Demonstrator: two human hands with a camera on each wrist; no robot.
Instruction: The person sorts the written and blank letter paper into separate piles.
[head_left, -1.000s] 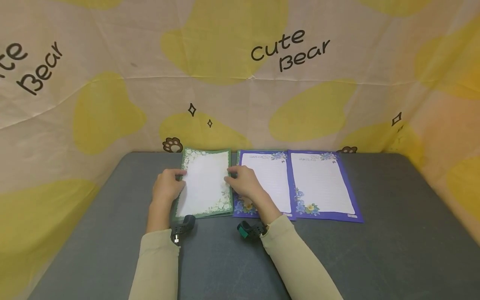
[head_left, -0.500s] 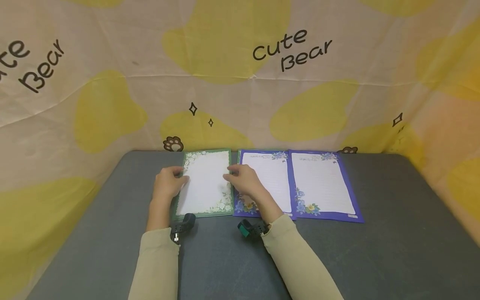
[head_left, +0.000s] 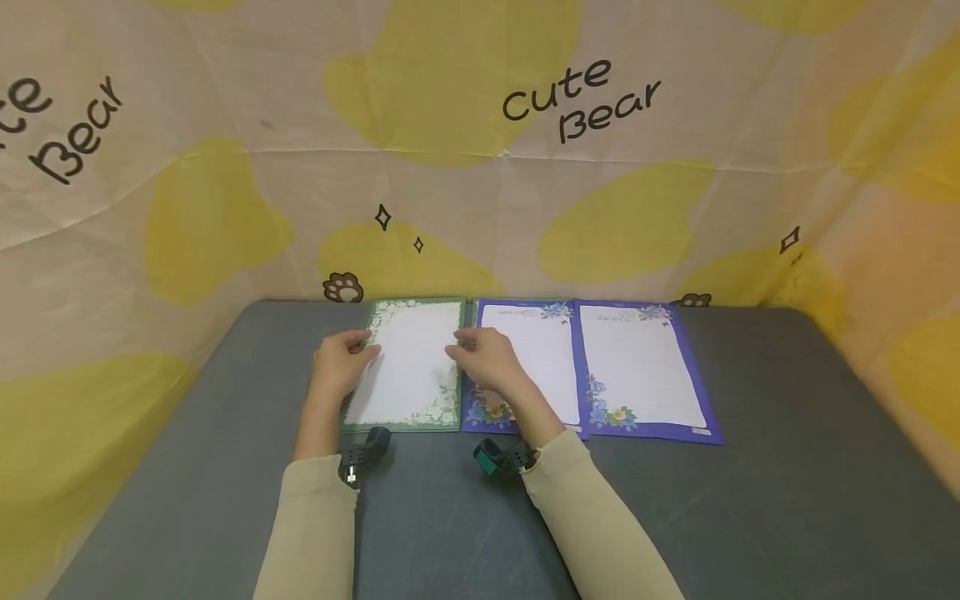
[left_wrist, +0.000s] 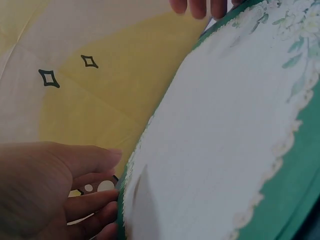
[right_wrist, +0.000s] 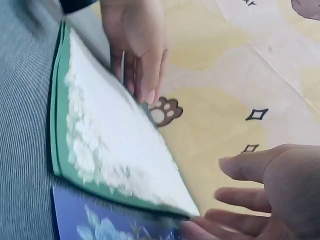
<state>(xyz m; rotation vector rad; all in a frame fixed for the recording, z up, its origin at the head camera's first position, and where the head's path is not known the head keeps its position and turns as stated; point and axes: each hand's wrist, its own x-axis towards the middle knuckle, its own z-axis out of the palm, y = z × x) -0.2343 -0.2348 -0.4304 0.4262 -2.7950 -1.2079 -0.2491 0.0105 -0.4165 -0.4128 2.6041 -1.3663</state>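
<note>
Green-bordered sheets of floral paper [head_left: 412, 367] lie stacked at the left of the row, the upper one almost covering what is beneath. My left hand [head_left: 341, 365] is at their left edge; in the left wrist view its fingers [left_wrist: 95, 202] touch that edge while the thumb stays raised. On the opposite side, my right hand [head_left: 487, 358] has fingertips at the right edge, its thumb apart from the paper in the right wrist view. Beneath that hand lies a purple-bordered sheet [head_left: 536, 358] with blue flowers, partly hidden by the wrist.
A second purple-bordered sheet [head_left: 645, 367] lies to the right, its left side meeting the first. A sliver of green shows behind the middle sheet's top. The dark grey table [head_left: 787, 467] ends at a yellow-patterned cloth [head_left: 480, 192] hanging behind.
The green-bordered sheets have straightened, their lower edges now closer to even. My left hand has shifted slightly right and its thumb has lifted off the edge. The purple sheets stay in place.
</note>
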